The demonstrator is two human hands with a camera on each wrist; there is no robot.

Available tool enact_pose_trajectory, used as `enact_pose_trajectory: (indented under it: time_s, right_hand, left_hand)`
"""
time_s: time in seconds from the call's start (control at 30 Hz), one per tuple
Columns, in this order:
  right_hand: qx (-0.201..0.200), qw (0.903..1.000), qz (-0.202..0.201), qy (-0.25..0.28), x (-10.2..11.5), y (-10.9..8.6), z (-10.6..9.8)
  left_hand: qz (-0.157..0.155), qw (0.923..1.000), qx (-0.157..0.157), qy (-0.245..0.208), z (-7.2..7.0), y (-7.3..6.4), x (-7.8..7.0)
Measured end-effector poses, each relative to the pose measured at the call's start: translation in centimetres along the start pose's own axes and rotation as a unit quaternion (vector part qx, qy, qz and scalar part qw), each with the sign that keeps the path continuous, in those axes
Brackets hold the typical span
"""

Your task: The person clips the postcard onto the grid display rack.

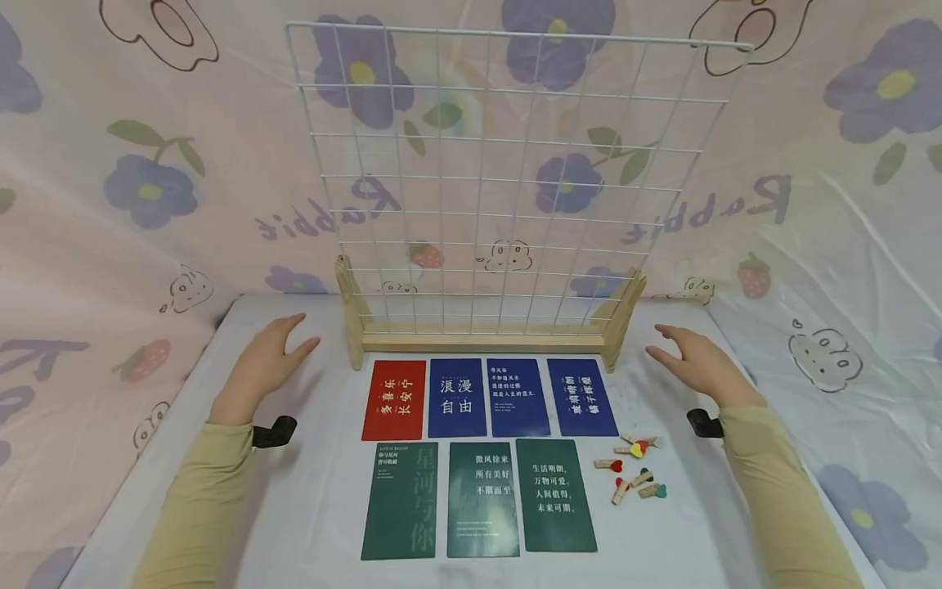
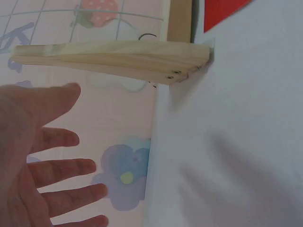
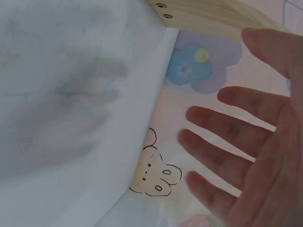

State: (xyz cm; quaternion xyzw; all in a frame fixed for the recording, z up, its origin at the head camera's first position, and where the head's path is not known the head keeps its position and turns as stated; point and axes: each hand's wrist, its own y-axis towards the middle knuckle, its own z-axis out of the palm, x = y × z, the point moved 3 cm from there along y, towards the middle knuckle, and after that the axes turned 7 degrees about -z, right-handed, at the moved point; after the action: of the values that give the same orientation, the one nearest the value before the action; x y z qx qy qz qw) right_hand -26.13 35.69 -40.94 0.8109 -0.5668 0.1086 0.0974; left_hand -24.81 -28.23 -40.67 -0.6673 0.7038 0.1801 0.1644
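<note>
My left hand (image 1: 266, 360) is held over the table to the left of a white wire grid (image 1: 482, 176), fingers spread and holding nothing. On the other side, my right hand (image 1: 695, 364) has its fingers extended and is likewise without anything in it. The grid stands upright in a wooden base (image 1: 482, 339). Before the base lie a red card (image 1: 393, 401) and three blue cards, one of them a blue card (image 1: 456, 398) with large white characters. A nearer row has three green cards, among them a green card (image 1: 555, 495). Small wooden clothespins (image 1: 621, 487) with hearts lie right of the cards.
A patterned cloth (image 1: 147, 245) with flowers and rabbits hangs behind and around the white tabletop (image 1: 309, 499). The base's left wooden end piece (image 2: 118, 56) stands near the left hand; its right end piece (image 3: 213, 16) is near the right hand.
</note>
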Motion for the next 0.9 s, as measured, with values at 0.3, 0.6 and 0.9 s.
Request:
enact_pose_trajectory:
  time_s: [0.3,0.6,0.9]
  right_hand:
    - [-0.047,0.9943,-0.006,0.096,0.5,-0.8,-1.4]
    - [-0.065,0.9838,-0.026,0.165,1.4,-1.7,-2.4]
    - [-0.051,0.9506,-0.036,0.304,2.1,-2.3,-1.9]
  left_hand:
    - [-0.008,0.9922,-0.022,-0.122,-0.5,-0.6,-0.2]
    - [-0.019,0.9627,0.050,-0.265,0.3,-1.4,-1.2]
    - [-0.020,0.9321,0.116,-0.343,1.0,-1.7,-2.1]
